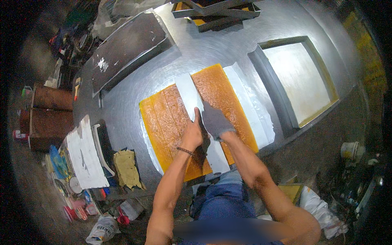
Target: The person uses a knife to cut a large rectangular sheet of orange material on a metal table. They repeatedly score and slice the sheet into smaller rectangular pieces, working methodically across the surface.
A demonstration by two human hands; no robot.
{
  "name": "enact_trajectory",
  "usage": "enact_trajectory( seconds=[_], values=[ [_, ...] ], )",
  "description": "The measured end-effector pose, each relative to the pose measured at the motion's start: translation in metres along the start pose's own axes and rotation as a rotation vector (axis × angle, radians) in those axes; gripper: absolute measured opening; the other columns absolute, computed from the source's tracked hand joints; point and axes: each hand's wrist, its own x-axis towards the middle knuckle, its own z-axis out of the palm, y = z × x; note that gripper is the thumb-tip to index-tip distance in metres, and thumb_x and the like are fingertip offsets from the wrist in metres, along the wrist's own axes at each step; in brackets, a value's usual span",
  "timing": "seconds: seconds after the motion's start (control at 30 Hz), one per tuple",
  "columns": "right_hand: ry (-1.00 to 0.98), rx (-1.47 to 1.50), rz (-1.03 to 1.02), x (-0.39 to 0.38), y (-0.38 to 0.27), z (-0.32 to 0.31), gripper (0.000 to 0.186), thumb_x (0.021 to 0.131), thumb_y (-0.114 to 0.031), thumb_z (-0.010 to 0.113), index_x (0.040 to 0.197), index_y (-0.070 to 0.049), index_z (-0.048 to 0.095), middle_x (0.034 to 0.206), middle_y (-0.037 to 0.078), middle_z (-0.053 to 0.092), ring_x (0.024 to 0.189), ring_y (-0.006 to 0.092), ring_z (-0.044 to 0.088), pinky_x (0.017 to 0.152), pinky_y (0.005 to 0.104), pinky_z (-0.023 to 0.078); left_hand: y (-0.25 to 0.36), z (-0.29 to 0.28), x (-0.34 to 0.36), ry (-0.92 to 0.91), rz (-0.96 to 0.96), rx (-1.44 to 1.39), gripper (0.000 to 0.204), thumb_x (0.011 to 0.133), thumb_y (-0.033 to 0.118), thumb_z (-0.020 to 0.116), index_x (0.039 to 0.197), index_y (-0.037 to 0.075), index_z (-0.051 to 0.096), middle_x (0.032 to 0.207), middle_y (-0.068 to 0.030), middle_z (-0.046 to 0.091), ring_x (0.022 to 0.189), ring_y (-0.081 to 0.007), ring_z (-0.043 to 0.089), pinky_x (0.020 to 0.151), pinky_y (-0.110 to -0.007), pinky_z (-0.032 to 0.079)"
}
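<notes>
A textured orange-brown slab lies on the metal table in two parts. Between them runs a pale, flat strip, tilted from far left to near right. My bare left hand, a dark bracelet at its wrist, rests by the strip's left edge, one finger stretched forward onto it. On the strip's right side is my right hand in a dark grey glove, beside the right slab part. Its fingers look closed; whatever they hold is hidden. Thin lines score the left slab part. A white sheet shows beneath the slab.
To the right sits a shallow metal frame around a pale panel. Stacked metal bars lie at the far edge. A dark tray and a brush are on the left, with brown torn paper nearer me.
</notes>
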Motion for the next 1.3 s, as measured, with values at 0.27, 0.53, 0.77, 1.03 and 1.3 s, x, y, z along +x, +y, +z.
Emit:
enact_trajectory(
  seconds=[0.27, 0.53, 0.77, 1.03, 1.3],
  values=[
    [0.046, -0.034, -0.048, -0.005, 0.007, 0.006, 0.037, 0.099, -0.018, 0.047, 0.131, 0.002, 0.047, 0.104, 0.036, 0.065, 0.097, 0.0517, 0.064, 0.083, 0.0584, 0.05, 0.003, -0.002, 0.0, 0.027, -0.004, -0.005, 0.096, 0.083, 0.001, 0.063, 0.161, 0.01, 0.008, 0.107, -0.0425, 0.054, 0.096, -0.0571, 0.061, 0.084, -0.055, 0.053],
    [0.034, -0.022, -0.023, -0.043, 0.019, 0.005, 0.035, 0.097, -0.014, 0.05, 0.127, 0.002, 0.047, 0.093, 0.035, 0.066, 0.088, 0.0511, 0.066, 0.077, 0.0591, 0.051, 0.0, 0.001, 0.004, 0.059, 0.048, 0.015, 0.087, 0.087, -0.001, 0.055, 0.16, 0.007, 0.009, 0.102, -0.0443, 0.054, 0.091, -0.057, 0.061, 0.083, -0.056, 0.052],
    [0.066, 0.031, -0.071, -0.041, 0.026, 0.01, 0.041, 0.097, -0.015, 0.05, 0.133, 0.005, 0.043, 0.093, 0.034, 0.066, 0.087, 0.0512, 0.065, 0.076, 0.0586, 0.052, -0.002, 0.0, 0.006, 0.09, 0.062, 0.029, 0.093, 0.085, 0.002, 0.062, 0.16, 0.007, 0.009, 0.099, -0.0411, 0.056, 0.093, -0.0551, 0.061, 0.084, -0.054, 0.052],
    [-0.015, 0.025, 0.024, -0.079, 0.035, 0.011, 0.041, 0.096, -0.011, 0.051, 0.134, 0.002, 0.045, 0.102, 0.034, 0.064, 0.091, 0.0508, 0.064, 0.077, 0.0577, 0.051, 0.003, -0.006, 0.001, 0.037, 0.066, 0.043, 0.13, 0.065, 0.021, 0.094, 0.16, 0.008, 0.007, 0.1, -0.0391, 0.058, 0.096, -0.0535, 0.062, 0.086, -0.052, 0.052],
    [0.121, 0.053, -0.086, -0.106, 0.044, 0.017, 0.04, 0.096, -0.011, 0.051, 0.134, 0.001, 0.045, 0.101, 0.035, 0.064, 0.096, 0.0504, 0.063, 0.082, 0.0581, 0.049, 0.0, -0.005, 0.001, 0.058, 0.109, 0.006, 0.132, 0.063, 0.021, 0.095, 0.16, 0.005, 0.006, 0.104, -0.0406, 0.058, 0.102, -0.0546, 0.06, 0.091, -0.051, 0.052]
  ],
)
